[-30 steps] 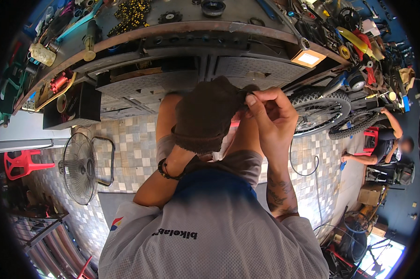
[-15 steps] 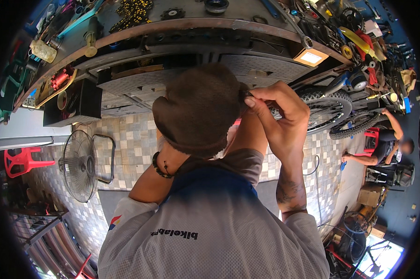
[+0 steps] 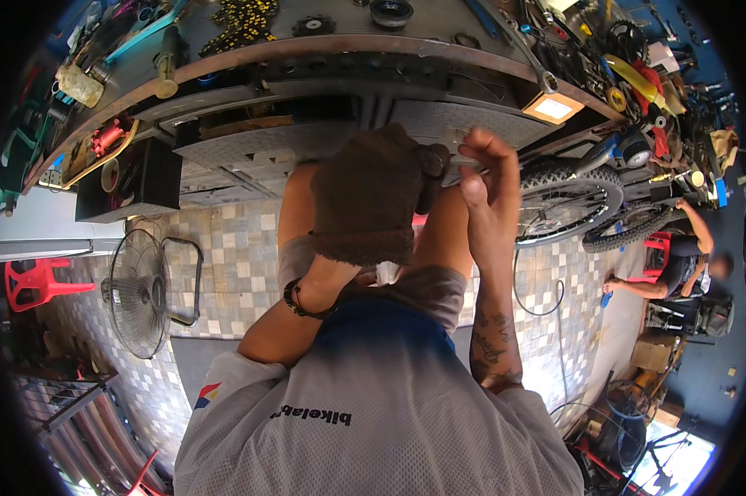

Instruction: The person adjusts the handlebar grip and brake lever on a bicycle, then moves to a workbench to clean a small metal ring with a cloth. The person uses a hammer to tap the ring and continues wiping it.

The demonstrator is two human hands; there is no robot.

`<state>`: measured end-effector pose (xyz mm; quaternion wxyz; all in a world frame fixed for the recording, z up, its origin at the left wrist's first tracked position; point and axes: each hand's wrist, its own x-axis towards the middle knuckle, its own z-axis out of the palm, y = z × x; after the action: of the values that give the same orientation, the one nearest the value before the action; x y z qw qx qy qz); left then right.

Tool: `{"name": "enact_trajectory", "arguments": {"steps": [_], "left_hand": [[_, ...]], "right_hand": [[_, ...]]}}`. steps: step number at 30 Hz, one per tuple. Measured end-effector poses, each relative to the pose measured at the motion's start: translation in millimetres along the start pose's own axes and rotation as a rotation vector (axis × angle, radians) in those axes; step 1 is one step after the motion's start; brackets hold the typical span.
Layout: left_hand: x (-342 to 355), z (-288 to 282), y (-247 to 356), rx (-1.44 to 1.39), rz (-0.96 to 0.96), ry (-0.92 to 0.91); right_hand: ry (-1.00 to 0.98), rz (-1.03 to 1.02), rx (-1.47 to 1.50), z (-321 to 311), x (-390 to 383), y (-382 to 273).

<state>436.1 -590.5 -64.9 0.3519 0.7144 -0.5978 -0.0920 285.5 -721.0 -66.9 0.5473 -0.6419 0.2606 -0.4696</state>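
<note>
A dark brown cloth (image 3: 364,194) covers most of my left hand (image 3: 336,273), so its fingers are hidden; only the wrist side shows below the cloth's edge. At the cloth's right side sits a small dark round part (image 3: 433,160), gripped through the fabric. What it belongs to I cannot make out. My right hand (image 3: 495,198) is raised just right of that part, apart from it. Its thumb and fingers are spread, with nothing seen between them. Both hands are above my lap, and a bit of white material (image 3: 387,273) shows under the cloth.
Ahead runs a workbench (image 3: 323,51) with drawers beneath and tools on top. A bicycle wheel (image 3: 583,198) stands at right. On the left are a floor fan (image 3: 141,293) and a red stool (image 3: 42,285). Another person (image 3: 687,248) sits far right.
My right hand has let go of the dark part and its fingers have opened. The cloth-covered left hand has turned and shifted slightly right, showing more of the part.
</note>
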Motion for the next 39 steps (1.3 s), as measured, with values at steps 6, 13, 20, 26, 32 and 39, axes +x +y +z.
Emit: {"name": "enact_trajectory", "arguments": {"steps": [6, 13, 20, 26, 32, 39], "left_hand": [[-24, 46, -25, -0.423, -0.06, 0.439], [-33, 40, -35, -0.08, 0.067, 0.336], [-36, 45, -33, 0.368, 0.256, 0.279], [-41, 55, -41, 0.185, 0.272, 0.352], [-31, 75, -46, -0.361, -0.027, 0.152], [-40, 51, -49, 0.492, 0.311, 0.218]], "right_hand": [[-0.363, 0.286, 0.054, -19, -30, 54], [-0.198, 0.388, 0.716, -30, -15, 21], [-0.264, 0.116, 0.169, 0, -1, -19], [-0.238, -0.229, -0.325, 4, 10, -33], [-0.018, -0.116, -0.13, 19, -4, -22], [-0.281, -0.253, -0.413, -1, 16, -34]]}}
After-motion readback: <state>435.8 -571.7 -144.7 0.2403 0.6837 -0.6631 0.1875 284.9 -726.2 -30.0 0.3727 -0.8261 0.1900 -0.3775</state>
